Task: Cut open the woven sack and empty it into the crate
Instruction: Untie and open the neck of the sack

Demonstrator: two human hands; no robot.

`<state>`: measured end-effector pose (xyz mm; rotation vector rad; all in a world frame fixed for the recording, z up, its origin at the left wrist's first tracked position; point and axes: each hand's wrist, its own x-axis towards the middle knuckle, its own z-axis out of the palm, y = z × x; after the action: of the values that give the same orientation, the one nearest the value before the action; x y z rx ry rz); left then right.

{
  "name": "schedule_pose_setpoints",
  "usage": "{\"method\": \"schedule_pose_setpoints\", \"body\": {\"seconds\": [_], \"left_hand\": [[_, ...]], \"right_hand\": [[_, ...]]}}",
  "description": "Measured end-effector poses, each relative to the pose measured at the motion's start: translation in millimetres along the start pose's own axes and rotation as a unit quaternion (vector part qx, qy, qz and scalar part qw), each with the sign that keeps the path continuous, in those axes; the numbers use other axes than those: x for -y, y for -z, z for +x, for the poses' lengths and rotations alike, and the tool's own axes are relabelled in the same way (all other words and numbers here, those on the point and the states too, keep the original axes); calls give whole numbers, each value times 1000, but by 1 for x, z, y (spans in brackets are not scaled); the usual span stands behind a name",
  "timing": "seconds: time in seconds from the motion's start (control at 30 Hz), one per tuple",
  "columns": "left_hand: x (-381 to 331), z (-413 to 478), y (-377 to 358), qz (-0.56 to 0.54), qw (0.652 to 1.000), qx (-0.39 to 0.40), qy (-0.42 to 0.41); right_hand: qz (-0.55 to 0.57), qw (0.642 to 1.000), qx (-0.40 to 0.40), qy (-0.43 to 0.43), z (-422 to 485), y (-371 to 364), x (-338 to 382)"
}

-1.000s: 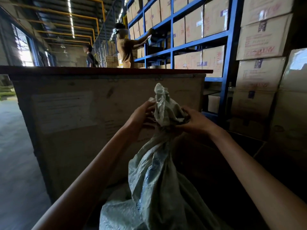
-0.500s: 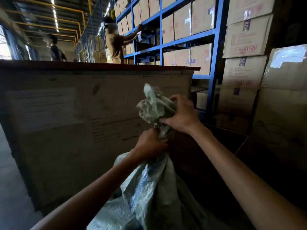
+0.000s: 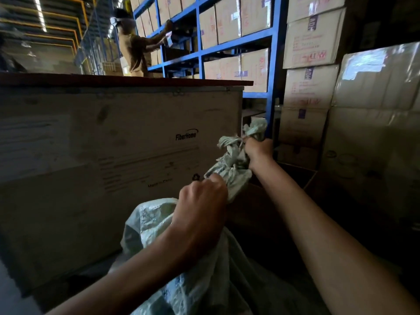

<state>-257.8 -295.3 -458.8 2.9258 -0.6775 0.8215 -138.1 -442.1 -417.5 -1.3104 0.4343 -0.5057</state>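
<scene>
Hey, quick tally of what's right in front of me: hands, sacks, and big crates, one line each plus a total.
Hands: 2, left hand and right hand, both gripping the sack
Woven sack: 1, neck still tied
Large crate: 1
Total: 4

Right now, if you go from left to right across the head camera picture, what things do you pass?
FiberHome carton → left hand gripping the woven sack → sack's tied neck → right hand → blue shelf post → stacked cardboard boxes → plastic-wrapped boxes.
</scene>
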Motion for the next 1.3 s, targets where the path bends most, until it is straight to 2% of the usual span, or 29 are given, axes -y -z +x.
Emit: {"method": "schedule_pose_setpoints", "body": {"seconds": [0.1, 0.2, 0.27, 0.33, 0.4, 0.47, 0.5, 0.53, 0.57, 0.6, 0.63, 0.67, 0.7, 0.73, 0.77, 0.8, 0.83, 0.87, 0.9, 0.97, 1.0, 1.07, 1.13, 1.17, 1.23, 1.3], "left_hand": [[-8, -11, 6, 45, 999, 7, -21], [-1, -15, 9, 53, 998, -5, -33], [8, -14, 14, 18, 999, 5, -30], [24, -9, 15, -29, 998, 50, 2], [34, 0, 21, -168, 976, 116, 74], [40, 15, 23, -348, 907, 175, 158], [43, 21, 23, -446, 843, 220, 203], [47, 27, 21, -532, 765, 276, 236], [50, 30, 18, -597, 695, 320, 242], [52, 31, 16, -630, 657, 341, 234], [55, 33, 11, -641, 647, 341, 233], [57, 35, 4, -628, 667, 321, 240], [58, 37, -2, -601, 708, 277, 248], [59, 39, -8, -566, 756, 223, 241], [60, 41, -12, -536, 795, 179, 223], [61, 41, -13, -505, 823, 156, 209], [63, 41, -15, -474, 845, 145, 202], [67, 40, -15, -437, 864, 140, 208], [70, 40, -16, -408, 876, 132, 220], [78, 42, -19, -355, 899, 112, 233], [81, 43, -20, -334, 908, 105, 231], [83, 43, -21, -317, 916, 99, 225], [80, 42, -19, -294, 925, 90, 223], [77, 41, -19, -276, 931, 89, 222], [65, 36, -18, -243, 943, 94, 206], [47, 28, -16, -217, 957, 105, 161]], "right_hand": [[68, 991, 47, -105, 33, 7, -11], [48, 984, 85, -152, 101, 5, -44], [53, 981, 93, -162, 82, 7, -31], [46, 982, 118, -137, 41, 8, -1], [41, 985, 137, -100, 20, 7, 22], [37, 987, 148, -59, 7, 2, 36], [40, 984, 168, -41, -2, -1, 40], [45, 980, 193, -31, -9, -6, 43], [56, 974, 218, -20, -17, -9, 44], [63, 970, 234, -4, -23, -13, 43], [60, 971, 231, 18, -30, -15, 42], [39, 978, 199, 54, -32, -17, 37], [-7, 982, 145, 117, -33, -17, 32], [-90, 970, 69, 217, -33, -15, 27], [-192, 925, -18, 327, -32, -11, 25], [-277, 851, -91, 438, -27, -4, 23], [-328, 768, -124, 536, -22, 1, 22], [-346, 701, -105, 615, -19, 4, 21], [-344, 664, -42, 663, -17, 6, 19], [-347, 649, 100, 670, -24, 5, 11], [-375, 639, 132, 658, -31, 3, 4], [-449, 616, 136, 633, -39, 0, -15], [-478, 620, 104, 613, -40, -1, -29], [-477, 634, 86, 603, -37, -2, -33], [-456, 687, 46, 564, -28, -1, -34], [-444, 728, -8, 522, -19, 5, -30]]}}
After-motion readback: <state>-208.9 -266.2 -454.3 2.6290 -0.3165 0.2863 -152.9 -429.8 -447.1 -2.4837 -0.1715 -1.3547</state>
